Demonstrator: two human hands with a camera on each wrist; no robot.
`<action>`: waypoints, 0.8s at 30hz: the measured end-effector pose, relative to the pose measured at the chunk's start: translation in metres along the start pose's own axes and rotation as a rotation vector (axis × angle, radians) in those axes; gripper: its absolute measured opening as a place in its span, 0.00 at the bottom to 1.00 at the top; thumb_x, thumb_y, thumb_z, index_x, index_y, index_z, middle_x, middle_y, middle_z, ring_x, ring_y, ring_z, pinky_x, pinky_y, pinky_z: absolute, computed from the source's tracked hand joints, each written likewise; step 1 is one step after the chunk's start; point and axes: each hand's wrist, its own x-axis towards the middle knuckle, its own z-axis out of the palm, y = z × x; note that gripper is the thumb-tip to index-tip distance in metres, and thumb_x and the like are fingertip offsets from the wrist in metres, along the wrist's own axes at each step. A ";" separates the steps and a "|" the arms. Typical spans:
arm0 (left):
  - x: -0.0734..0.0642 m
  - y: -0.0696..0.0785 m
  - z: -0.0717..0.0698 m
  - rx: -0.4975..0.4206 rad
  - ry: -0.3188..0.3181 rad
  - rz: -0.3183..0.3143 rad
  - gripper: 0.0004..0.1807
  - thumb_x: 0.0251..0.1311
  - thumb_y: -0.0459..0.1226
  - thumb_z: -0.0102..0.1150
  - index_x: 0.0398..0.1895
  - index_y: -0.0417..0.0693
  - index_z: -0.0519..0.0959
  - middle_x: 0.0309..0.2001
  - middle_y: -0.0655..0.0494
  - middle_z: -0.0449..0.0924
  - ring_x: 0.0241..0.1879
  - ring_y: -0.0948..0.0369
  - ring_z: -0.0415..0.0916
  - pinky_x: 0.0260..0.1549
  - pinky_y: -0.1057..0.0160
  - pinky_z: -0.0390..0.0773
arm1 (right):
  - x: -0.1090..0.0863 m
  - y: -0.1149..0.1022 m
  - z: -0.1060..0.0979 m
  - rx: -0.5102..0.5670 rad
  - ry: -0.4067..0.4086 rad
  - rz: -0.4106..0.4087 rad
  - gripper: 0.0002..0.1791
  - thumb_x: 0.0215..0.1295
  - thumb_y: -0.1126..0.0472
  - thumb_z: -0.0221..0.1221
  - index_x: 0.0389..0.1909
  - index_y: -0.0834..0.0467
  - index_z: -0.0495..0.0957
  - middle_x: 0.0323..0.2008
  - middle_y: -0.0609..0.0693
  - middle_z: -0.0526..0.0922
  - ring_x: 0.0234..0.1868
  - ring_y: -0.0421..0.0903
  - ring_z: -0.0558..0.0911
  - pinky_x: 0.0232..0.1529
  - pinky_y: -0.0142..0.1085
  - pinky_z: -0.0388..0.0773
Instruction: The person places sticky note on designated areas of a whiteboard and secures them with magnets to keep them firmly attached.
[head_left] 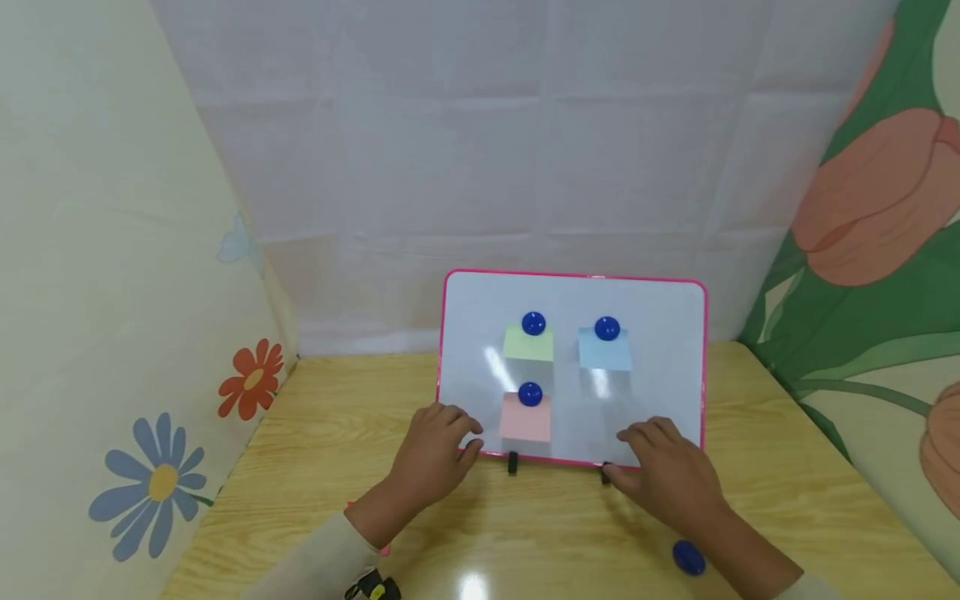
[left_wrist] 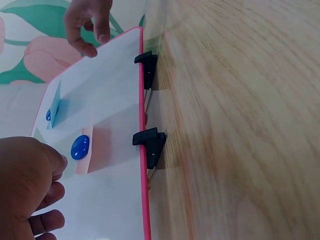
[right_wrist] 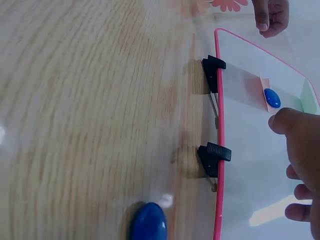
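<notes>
A whiteboard (head_left: 663, 375) with a pink frame leans back on the wooden table. On it, round blue magnets hold a green note (head_left: 528, 347), a light blue note (head_left: 604, 357) and a pink note (head_left: 525, 421). The magnet (head_left: 530, 394) of the pink note sits at its top edge. My left hand (head_left: 435, 457), fingers loosely bent and holding nothing, hovers by the board's lower left corner. At the lower right, my right hand (head_left: 671, 473) is likewise empty, its fingers loosely bent before the board.
Black clip feet (right_wrist: 214, 159) prop the board's bottom edge. A loose blue magnet (head_left: 688, 557) lies on the table beside my right forearm. Something pinkish-red (head_left: 386, 550) shows partly from under my left wrist, near a black-and-yellow object (head_left: 375, 587). Floral cloths flank both sides; a pale curtain (head_left: 480, 167) hangs behind.
</notes>
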 end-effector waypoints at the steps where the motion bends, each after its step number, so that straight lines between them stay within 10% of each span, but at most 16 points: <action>1: -0.002 -0.001 -0.001 -0.003 0.002 -0.002 0.06 0.57 0.44 0.62 0.35 0.55 0.81 0.35 0.64 0.77 0.38 0.62 0.69 0.44 0.55 0.65 | -0.002 0.001 0.000 0.004 0.009 -0.011 0.26 0.50 0.37 0.63 0.41 0.54 0.81 0.41 0.44 0.79 0.46 0.45 0.73 0.31 0.38 0.76; 24: -0.051 -0.026 -0.009 -0.027 0.010 -0.090 0.05 0.55 0.42 0.64 0.33 0.56 0.80 0.33 0.68 0.76 0.38 0.63 0.70 0.40 0.56 0.66 | -0.036 0.011 -0.009 -0.023 -0.060 0.035 0.26 0.47 0.36 0.64 0.39 0.52 0.80 0.38 0.43 0.79 0.43 0.44 0.75 0.37 0.38 0.76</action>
